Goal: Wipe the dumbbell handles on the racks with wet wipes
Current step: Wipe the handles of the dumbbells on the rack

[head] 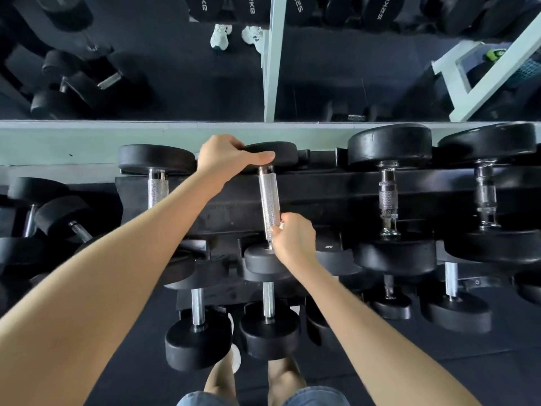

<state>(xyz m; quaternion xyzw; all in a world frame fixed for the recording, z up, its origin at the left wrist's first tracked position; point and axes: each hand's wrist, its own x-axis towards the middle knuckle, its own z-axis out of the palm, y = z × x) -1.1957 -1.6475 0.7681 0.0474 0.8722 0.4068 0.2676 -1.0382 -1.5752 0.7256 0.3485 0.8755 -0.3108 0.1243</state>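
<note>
Evidently heavy and rigid, the dumbbell (269, 200) stays on the top rack (322, 197): left hand (225, 155) clasps its far head, right hand (292, 235) pinches a wet wipe (281, 225) around the knurled handle's near end.

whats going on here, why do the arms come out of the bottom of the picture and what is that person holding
There is one picture, taken by a wide-angle camera worn on a person's head, looking down, so their own bare arms reach in from below. In front is a dumbbell rack with a mirror behind it along the floor. The left hand grips the far black end of one dumbbell, steadying it. The right hand is closed around the near end of that dumbbell's shiny handle, with a bit of white wet wipe showing between the fingers. More dumbbells sit on either side and on the lower shelf.
</note>
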